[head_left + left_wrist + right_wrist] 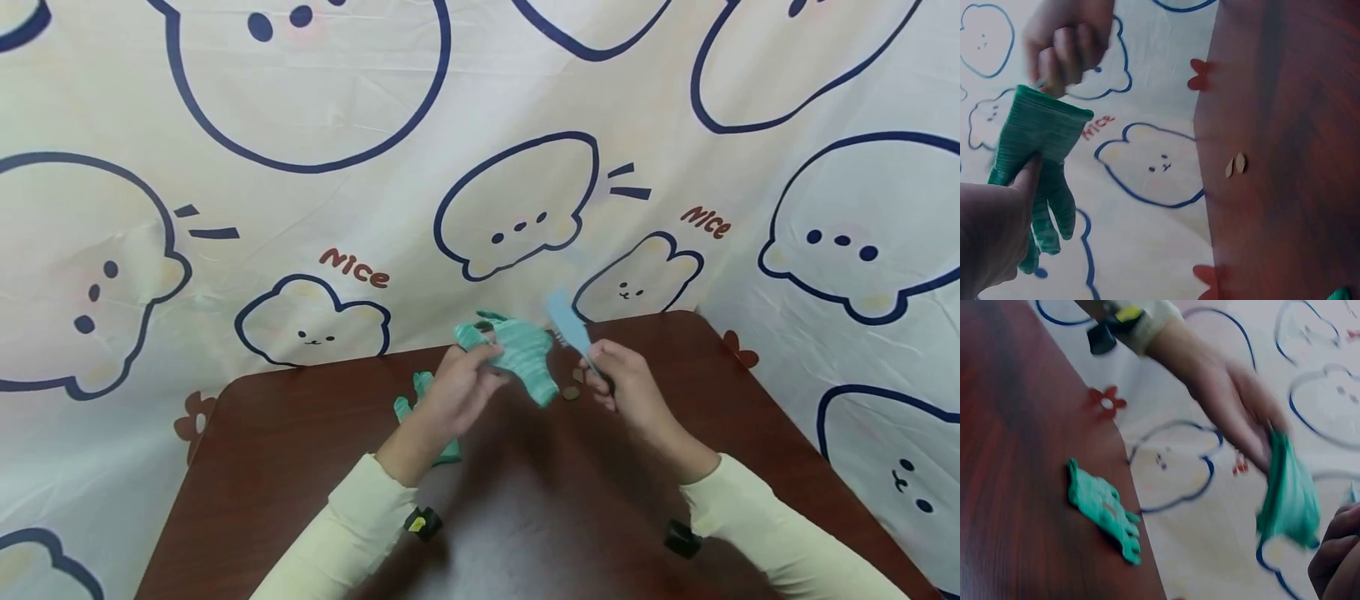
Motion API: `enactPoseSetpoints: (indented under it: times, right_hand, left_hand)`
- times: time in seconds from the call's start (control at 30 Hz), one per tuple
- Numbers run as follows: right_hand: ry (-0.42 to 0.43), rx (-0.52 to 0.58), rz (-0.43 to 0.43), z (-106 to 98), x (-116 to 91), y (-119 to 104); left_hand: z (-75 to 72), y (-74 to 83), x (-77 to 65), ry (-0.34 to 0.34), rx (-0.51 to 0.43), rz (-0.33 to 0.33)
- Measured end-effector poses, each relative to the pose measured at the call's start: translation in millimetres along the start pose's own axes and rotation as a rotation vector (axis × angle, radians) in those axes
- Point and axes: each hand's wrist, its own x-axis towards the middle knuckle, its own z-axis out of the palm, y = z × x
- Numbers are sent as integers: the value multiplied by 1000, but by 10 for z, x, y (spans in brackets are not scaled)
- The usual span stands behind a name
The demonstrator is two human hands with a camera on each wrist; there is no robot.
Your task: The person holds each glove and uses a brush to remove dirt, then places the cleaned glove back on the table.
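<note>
My left hand (457,392) pinches a green striped knit glove (528,346) and holds it up above the table. In the left wrist view, the glove's cuff (1047,119) points up and its fingers hang down, with my thumb pressed on the knit. To the right, my right hand (633,387) grips the handle of a light blue brush (572,325), whose short bristles face the glove. A small gap shows between brush and glove in the head view. A second green glove (1102,503) lies on the table, partly hidden behind my left forearm in the head view.
Two small flat brownish pieces (1240,162) lie on the dark wooden table (300,500), below the brush in the head view. Close behind the table's far edge hangs a pale cloth backdrop (375,208) with cartoon outlines. It also runs along both sides.
</note>
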Motion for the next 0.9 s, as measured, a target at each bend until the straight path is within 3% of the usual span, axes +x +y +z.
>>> enactPoseSetpoints:
  times: [0.13,0.2,0.3,0.53,0.73,0.9]
  right_hand:
    - [-120,-25,-63,211,-42,-24]
    - [-141,-70,-71,261,-43,-11]
    - [-98,-129,-64,270,-32,17]
    - [16,-151,-38,145,17,71]
    - [121,-151,3,-56,53,90]
    - [94,-114,-22,-84,19,12]
  left_hand:
    - [57,-50,-14,-46,65,-19]
    - [70,-50,-22,-67,80,-22]
    - [72,-36,-38,-41,101,-30]
    - [57,-29,-13,8,69,-49]
    - [54,7,-2,48,35,-3]
    - [54,24,34,48,29,12]
